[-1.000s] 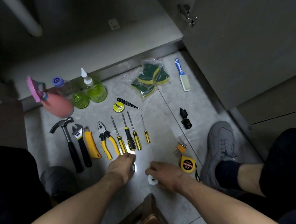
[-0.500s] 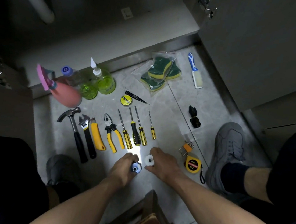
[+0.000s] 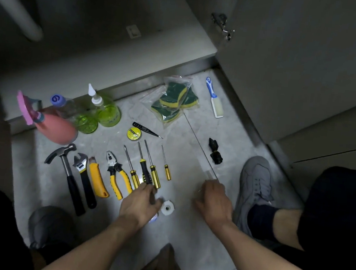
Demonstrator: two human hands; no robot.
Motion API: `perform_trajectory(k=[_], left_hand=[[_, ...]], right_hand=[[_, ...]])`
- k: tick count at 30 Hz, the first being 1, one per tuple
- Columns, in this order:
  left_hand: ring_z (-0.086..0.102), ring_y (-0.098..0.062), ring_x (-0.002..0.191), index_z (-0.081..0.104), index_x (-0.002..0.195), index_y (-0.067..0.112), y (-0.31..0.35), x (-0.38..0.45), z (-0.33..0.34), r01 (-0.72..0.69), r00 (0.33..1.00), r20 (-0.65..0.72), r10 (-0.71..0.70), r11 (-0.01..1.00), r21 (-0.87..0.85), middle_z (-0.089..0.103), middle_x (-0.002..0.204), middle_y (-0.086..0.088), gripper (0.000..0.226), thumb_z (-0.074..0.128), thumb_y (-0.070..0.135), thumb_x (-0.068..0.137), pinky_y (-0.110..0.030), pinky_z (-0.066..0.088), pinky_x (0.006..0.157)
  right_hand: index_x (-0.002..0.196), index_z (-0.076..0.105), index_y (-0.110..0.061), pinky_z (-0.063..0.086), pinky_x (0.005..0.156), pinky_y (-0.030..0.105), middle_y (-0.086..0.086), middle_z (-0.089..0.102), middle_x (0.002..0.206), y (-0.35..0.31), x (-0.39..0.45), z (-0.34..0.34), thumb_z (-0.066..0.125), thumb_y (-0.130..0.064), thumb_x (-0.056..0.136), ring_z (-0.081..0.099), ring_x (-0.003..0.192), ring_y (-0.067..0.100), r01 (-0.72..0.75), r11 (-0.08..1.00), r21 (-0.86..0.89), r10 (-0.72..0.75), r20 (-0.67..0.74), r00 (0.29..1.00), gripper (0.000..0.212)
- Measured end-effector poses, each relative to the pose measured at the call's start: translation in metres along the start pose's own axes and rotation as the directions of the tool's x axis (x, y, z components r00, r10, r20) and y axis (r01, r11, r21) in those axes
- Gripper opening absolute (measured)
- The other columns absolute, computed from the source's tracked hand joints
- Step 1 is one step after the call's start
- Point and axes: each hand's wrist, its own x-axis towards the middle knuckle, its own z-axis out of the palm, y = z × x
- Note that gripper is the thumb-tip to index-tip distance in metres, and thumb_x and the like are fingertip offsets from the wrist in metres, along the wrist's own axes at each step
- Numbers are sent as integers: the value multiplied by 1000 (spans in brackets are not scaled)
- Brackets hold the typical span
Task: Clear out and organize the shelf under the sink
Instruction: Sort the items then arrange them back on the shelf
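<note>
Tools lie in a row on the pale floor: a hammer (image 3: 67, 171), a wrench (image 3: 82, 175), a yellow utility knife (image 3: 97, 179), yellow pliers (image 3: 115, 176) and several screwdrivers (image 3: 147, 169). My left hand (image 3: 141, 203) lies palm down at the screwdriver handles, fingers stretched forward, over a small bluish roll (image 3: 154, 217). A white tape roll (image 3: 167, 207) lies free just right of it. My right hand (image 3: 214, 200) is palm down further right, covering the spot where the yellow tape measure lay; what is under it is hidden.
A pink spray bottle (image 3: 57, 126), green bottles (image 3: 106, 114), bagged sponges (image 3: 174, 101), a brush (image 3: 215, 99), a yellow disc (image 3: 134, 133) and a black part (image 3: 215, 149) lie near the open cabinet shelf (image 3: 114, 62). My grey shoe (image 3: 255, 187) is at the right.
My right hand let go of the white roll and moved right over the tape measure. My left hand lowered flat over the small bluish roll.
</note>
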Motion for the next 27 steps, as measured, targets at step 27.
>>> perform_trajectory(k=[27], left_hand=[[48,-31,124,56,124,22,-12,161,-108,233,940,-243,-241,970,-63,48,132,-6,42,68,38,88,-47,49,92]], right_hand=[[124,58,-13,48,83,38,5,52,127,-44,77,9,69,1,80,47,115,25,199,934,296,-190,-58,980,48]])
